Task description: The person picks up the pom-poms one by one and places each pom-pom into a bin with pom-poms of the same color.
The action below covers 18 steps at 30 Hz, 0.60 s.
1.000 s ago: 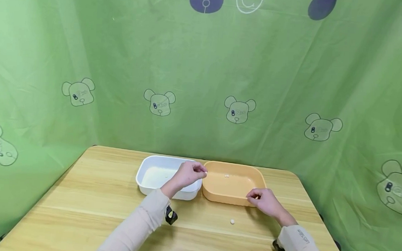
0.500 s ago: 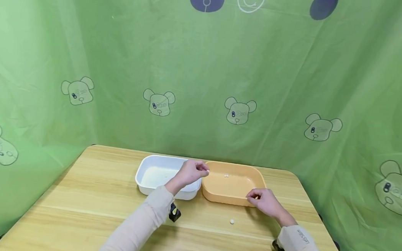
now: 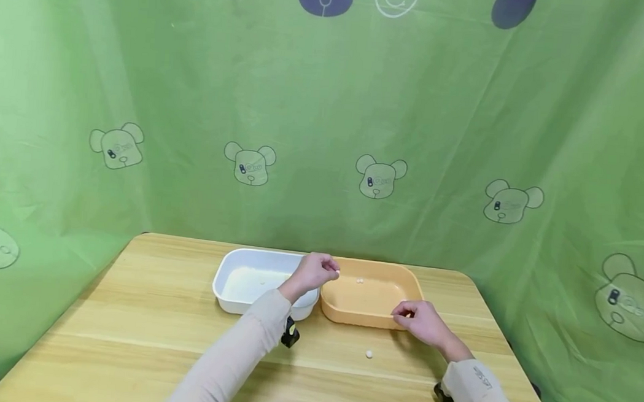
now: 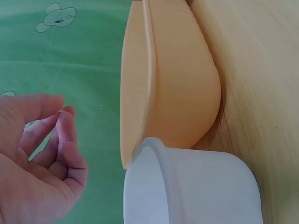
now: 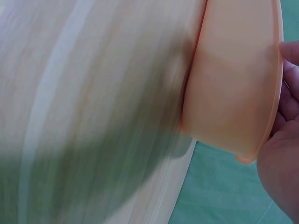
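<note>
My left hand (image 3: 311, 273) is raised where the white basin (image 3: 218, 293) and the orange basin (image 3: 348, 319) meet. Its thumb and fingertips pinch a tiny white pellet (image 3: 338, 272), mostly covered by the fingers; in the left wrist view the left hand (image 4: 42, 158) hovers clear of both rims. At the near right corner of the orange basin, my right hand (image 3: 425, 322) grips the rim, as the right wrist view shows with the right hand (image 5: 285, 154) at the basin's wall (image 5: 233, 79). Small white pellets (image 3: 359, 281) lie on the orange basin's floor.
One more white pellet (image 3: 369, 354) lies on the wooden table (image 3: 125, 336) in front of the orange basin. A tiny pale speck (image 3: 263, 282) shows inside the white basin. A green printed curtain (image 3: 310, 219) hangs close behind the table and at both sides.
My left hand has shifted slightly to the right, towards the orange basin, still pinching the pellet. My right hand keeps its grip on the rim. The head view has turned a little.
</note>
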Each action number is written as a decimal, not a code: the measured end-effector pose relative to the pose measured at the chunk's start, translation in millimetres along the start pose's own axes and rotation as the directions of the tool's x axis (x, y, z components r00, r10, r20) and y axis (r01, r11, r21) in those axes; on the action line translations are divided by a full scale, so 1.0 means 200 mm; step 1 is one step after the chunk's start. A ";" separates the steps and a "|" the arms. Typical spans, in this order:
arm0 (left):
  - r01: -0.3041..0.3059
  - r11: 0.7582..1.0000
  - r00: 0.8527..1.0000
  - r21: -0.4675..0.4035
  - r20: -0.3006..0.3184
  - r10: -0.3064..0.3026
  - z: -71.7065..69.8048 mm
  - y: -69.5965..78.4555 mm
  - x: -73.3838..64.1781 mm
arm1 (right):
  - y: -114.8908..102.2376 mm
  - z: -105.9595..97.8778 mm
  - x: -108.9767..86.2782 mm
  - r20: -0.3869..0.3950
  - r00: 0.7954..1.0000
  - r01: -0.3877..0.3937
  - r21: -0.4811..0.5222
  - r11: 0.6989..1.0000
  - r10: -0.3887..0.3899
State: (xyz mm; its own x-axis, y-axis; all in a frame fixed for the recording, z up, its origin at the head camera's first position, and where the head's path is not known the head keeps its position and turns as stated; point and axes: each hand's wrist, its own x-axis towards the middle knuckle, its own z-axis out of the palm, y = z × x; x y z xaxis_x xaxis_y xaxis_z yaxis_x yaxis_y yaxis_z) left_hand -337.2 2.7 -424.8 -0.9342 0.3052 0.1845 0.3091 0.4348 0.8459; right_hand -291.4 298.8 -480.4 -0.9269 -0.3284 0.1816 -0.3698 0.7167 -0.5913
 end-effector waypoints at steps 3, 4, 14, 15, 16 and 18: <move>0.005 1.000 1.000 0.027 0.005 -0.005 0.02 -0.01 0.02 | -0.01 0.00 0.00 0.005 1.000 -0.013 0.005 1.000 0.013; 0.003 0.999 1.000 0.035 0.006 -0.004 0.03 -0.01 0.03 | 0.00 0.00 0.00 0.006 1.000 -0.017 0.003 1.000 0.017; 0.018 0.997 0.999 0.071 0.034 -0.021 0.10 -0.02 0.07 | -0.01 -0.01 0.00 0.009 1.000 -0.007 0.008 1.000 0.007; 0.019 0.997 0.999 0.071 0.035 -0.022 0.11 -0.02 0.07 | -0.01 -0.01 0.00 0.009 1.000 -0.003 0.009 1.000 0.003; 0.021 0.997 0.999 0.071 0.036 -0.024 0.12 -0.02 0.07 | -0.01 -0.01 0.00 0.009 1.000 0.004 0.012 1.000 -0.004; 0.030 0.997 0.999 0.067 0.040 -0.033 0.13 -0.02 0.07 | 0.00 -0.01 -0.01 0.011 1.000 0.009 0.012 1.000 -0.009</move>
State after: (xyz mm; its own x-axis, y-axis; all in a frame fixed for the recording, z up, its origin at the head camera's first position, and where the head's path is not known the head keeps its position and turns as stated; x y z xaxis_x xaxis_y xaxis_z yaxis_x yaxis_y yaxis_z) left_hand -347.8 27.5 -439.1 -0.9360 0.3245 0.1363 0.2919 0.4993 0.8158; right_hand -290.4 300.3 -478.7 -0.9226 -0.3420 0.1785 -0.3776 0.7059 -0.5993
